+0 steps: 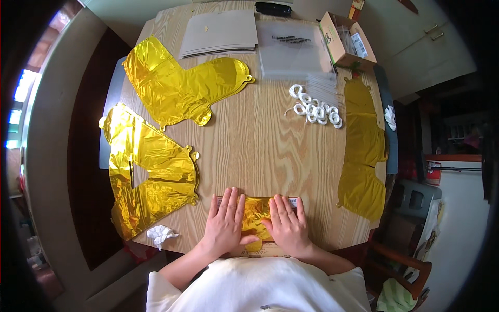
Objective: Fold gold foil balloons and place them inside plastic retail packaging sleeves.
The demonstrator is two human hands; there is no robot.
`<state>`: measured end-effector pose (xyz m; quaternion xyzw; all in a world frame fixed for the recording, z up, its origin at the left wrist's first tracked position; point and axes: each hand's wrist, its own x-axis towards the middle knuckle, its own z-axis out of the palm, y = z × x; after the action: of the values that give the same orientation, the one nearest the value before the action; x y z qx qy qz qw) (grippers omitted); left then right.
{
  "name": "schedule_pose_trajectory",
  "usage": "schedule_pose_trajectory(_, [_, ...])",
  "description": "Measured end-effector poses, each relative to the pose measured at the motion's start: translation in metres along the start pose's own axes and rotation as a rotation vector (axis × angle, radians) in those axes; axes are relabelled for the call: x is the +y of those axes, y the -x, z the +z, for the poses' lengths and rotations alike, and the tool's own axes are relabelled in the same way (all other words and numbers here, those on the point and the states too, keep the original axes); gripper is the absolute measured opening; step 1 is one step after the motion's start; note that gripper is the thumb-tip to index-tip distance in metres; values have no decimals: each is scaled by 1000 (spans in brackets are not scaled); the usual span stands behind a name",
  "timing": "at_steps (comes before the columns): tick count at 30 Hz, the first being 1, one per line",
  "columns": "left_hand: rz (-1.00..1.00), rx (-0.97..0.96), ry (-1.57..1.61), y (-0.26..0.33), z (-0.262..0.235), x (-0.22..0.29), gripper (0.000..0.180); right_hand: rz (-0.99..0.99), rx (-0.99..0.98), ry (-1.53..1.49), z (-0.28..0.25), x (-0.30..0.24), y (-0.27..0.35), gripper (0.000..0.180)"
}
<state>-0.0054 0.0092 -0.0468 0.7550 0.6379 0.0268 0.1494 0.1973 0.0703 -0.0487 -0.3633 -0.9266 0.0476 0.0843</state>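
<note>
At the table's near edge, a folded gold foil balloon (255, 212) lies between and partly under my hands. My left hand (225, 223) rests flat on its left side, fingers stretched out and pointing away from me. On the right side lies my right hand (287, 224), palm down, with its fingers extended and its thumb on the foil. A pale strip with printing shows along the far edge of the folded balloon beside my fingertips. Below it, a printed light-brown cardboard piece (269, 250) shows near my body. My palms hide much of what lies beneath.
Flat gold foil balloons lie at the far left (192, 86), near left (171, 161) and right (364, 151). White ribbon rolls (317, 112) sit beside thin clear straws (325, 86). Behind are clear plastic bags (291, 54), grey boards (221, 31) and a cardboard box (358, 60). Crumpled tissue (162, 235) lies front left.
</note>
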Motion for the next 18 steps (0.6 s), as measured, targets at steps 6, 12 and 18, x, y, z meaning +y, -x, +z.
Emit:
schedule_pose_trajectory(6, [-39,-35,-40,7,-9,-10,102,15,52,13,-4,-1,-6,48])
schedule_pose_trajectory(12, [-61,-22,-15,13,-13,-17,73,-9,101,67,-3,7,-7,40])
schedule_pose_trajectory(18, [-78,39,-72,16,-10,-19,68,-7,70,-4,-10,7,-7,59])
